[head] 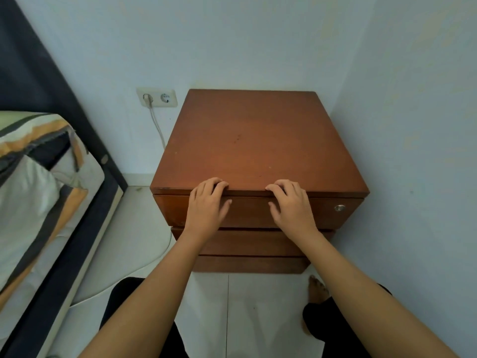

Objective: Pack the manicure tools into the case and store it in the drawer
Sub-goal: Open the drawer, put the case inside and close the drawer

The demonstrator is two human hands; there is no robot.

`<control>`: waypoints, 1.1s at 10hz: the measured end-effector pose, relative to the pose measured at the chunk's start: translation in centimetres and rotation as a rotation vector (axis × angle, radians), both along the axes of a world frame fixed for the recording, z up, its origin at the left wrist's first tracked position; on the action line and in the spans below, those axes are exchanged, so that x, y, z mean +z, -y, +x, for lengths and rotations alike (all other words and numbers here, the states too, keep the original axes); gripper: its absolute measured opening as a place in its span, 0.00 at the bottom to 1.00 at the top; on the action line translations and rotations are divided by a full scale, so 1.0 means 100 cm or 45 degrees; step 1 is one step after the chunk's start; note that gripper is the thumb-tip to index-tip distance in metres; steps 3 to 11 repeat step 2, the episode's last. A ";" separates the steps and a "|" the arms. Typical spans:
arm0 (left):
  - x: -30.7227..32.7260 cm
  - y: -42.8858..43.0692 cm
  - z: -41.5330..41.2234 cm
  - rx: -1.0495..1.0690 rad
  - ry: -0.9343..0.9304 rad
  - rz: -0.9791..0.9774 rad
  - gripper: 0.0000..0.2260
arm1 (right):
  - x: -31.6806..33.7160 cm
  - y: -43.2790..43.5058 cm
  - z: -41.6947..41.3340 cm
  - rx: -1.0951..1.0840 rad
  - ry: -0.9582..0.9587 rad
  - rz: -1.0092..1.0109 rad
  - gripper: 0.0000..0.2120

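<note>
A brown wooden bedside cabinet (258,140) stands in the corner with its bare top facing me. Its top drawer (247,211) sits closed or nearly closed under the top's front edge. My left hand (207,205) lies against the drawer front, fingers curled over its upper edge. My right hand (290,205) does the same a little to the right. No manicure case or tools are visible anywhere.
Two lower drawers (247,244) sit below the top one. A round lock (340,208) is on the drawer's right. A bed (38,189) with striped bedding lies left. A wall socket (157,98) with a cable is behind. My bare foot (318,290) rests on the white floor.
</note>
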State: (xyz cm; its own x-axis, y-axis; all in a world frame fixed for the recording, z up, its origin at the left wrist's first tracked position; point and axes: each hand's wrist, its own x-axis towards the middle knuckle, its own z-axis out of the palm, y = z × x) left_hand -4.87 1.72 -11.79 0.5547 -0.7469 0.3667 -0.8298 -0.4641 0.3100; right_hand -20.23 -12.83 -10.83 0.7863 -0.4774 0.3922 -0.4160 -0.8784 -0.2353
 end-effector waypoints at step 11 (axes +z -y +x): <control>0.037 -0.015 -0.010 -0.103 -0.227 0.417 0.29 | 0.023 -0.023 -0.018 -0.057 -0.288 0.148 0.22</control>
